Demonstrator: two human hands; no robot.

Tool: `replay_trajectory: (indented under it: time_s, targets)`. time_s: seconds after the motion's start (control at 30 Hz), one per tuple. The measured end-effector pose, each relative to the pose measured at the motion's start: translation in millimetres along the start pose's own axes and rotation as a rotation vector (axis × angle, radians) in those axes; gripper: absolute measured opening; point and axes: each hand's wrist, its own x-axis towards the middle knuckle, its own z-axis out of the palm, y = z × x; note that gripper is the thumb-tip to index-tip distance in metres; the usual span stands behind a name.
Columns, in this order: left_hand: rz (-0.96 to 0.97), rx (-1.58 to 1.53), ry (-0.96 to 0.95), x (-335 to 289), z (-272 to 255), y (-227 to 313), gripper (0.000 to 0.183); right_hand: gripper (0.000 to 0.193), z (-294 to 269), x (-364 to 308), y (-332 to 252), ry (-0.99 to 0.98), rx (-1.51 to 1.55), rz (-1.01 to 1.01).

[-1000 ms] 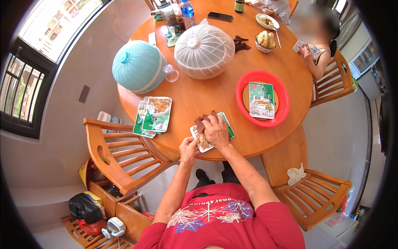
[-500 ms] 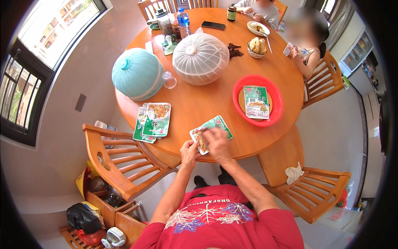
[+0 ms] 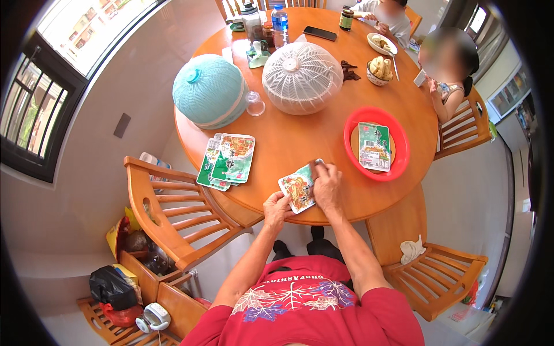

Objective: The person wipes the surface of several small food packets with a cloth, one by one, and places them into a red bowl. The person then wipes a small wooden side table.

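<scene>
My left hand [image 3: 277, 209] pinches the lower left corner of a green and white food packet [image 3: 299, 195] with noodles pictured on it, at the table's near edge. Over the packet's right side, my right hand [image 3: 327, 185] is closed on a small dark brown thing, perhaps a cloth [image 3: 315, 168], mostly hidden by the fingers. To the left lies a stack of similar packets [image 3: 234, 158]. On the right, another such packet [image 3: 374, 147] rests in a red plastic basin [image 3: 348, 138], on a round brown board.
A blue mesh food cover [image 3: 208, 92] and a white one [image 3: 303, 81] stand mid-table, beside a clear cup [image 3: 254, 105]. Bottles [image 3: 280, 26], a phone [image 3: 320, 33] and a bowl of food [image 3: 379, 70] are farther back. Two people sit far right. Wooden chairs [image 3: 179, 213] flank me.
My right hand has swept right across the packet with the brown thing, uncovering the pictured side. My left hand keeps its hold. The whole view has shifted slightly.
</scene>
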Motion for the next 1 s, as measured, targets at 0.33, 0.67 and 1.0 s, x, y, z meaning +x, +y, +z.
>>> replay_trajectory:
  time_s: [0.33,0.67,1.0]
  targets:
    - [0.032,0.002,0.029,-2,3,-1,0.021,0.025,3,8,4,-0.094,-0.178,-0.170]
    - [0.109,0.071,0.013,21,-23,-20,0.018,0.036,11,-34,-40,-0.092,0.082,-0.144]
    - [0.008,-0.039,-0.056,6,-8,-5,0.019,0.036,8,-22,-13,-0.047,-0.041,-0.223]
